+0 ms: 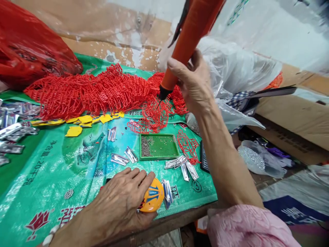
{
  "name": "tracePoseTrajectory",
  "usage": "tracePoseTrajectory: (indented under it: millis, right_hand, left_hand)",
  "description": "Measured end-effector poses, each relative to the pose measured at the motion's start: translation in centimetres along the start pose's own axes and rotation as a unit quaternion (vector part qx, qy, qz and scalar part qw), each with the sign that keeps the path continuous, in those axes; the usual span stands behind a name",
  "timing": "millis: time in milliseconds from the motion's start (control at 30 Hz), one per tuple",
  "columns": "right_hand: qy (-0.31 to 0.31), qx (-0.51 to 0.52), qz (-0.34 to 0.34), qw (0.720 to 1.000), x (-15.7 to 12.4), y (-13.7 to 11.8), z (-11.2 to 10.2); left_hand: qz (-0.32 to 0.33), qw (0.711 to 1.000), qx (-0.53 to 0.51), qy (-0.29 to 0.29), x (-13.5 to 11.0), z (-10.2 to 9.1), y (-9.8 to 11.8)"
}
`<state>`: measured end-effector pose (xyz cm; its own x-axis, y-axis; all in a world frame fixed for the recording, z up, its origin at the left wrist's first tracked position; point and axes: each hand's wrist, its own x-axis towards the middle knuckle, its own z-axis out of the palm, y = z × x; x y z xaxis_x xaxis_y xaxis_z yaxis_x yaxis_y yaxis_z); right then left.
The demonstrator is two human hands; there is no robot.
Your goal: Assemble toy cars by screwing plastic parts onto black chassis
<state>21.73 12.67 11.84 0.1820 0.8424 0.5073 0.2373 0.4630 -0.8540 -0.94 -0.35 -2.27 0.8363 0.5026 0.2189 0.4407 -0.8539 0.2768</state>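
Note:
My right hand (194, 79) is wrapped round an orange electric screwdriver (180, 51), held up with its bit pointing down over the red plastic pieces. Below it on the table, my left hand (125, 195) grips a rounded yellow plastic toy piece (153, 196) with a blue and white sticker, mostly hidden under the palm. A green tray (164, 145) stands just beyond, with small screws (146, 145) heaped at its left end. Shiny metal-looking pieces (167, 193) lie right beside the yellow piece, and others (181, 163) are near the tray.
A long heap of red plastic frames (97, 92) spans the back. Yellow pieces (86, 119) lie before it, and silvery pieces (12, 130) pile up at left. A red bag (33, 44) is back left. At right are a cardboard box (290, 120) and a plastic bowl (253, 157).

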Motion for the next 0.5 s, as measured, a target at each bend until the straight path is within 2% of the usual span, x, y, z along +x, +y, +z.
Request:
tracePoseTrajectory:
  millis: [100,167,267,433,500]
  right_hand:
    - [0.01,0.019,-0.078,0.997,1.0,1.4,1.1]
    - [0.025,-0.019,-0.09,0.995,0.3,1.2,1.6]
    - [0.051,-0.064,-0.061,0.995,-2.0,-0.3,2.0]
    - [0.014,0.083,0.038,0.996,-4.9,-1.2,1.9]
    - [0.031,0.095,0.036,0.994,-5.7,-0.5,2.0]
  left_hand:
    - [-0.008,1.0,-0.007,-0.007,0.0,0.1,0.0]
    - [-0.018,1.0,-0.015,-0.017,-0.1,0.1,0.1]
    - [-0.025,0.999,-0.033,-0.011,-0.1,0.1,0.1]
    - [-0.008,0.997,0.013,0.072,0.6,-0.2,-0.6]
    - [0.005,0.996,0.03,0.09,0.9,-0.5,-0.8]
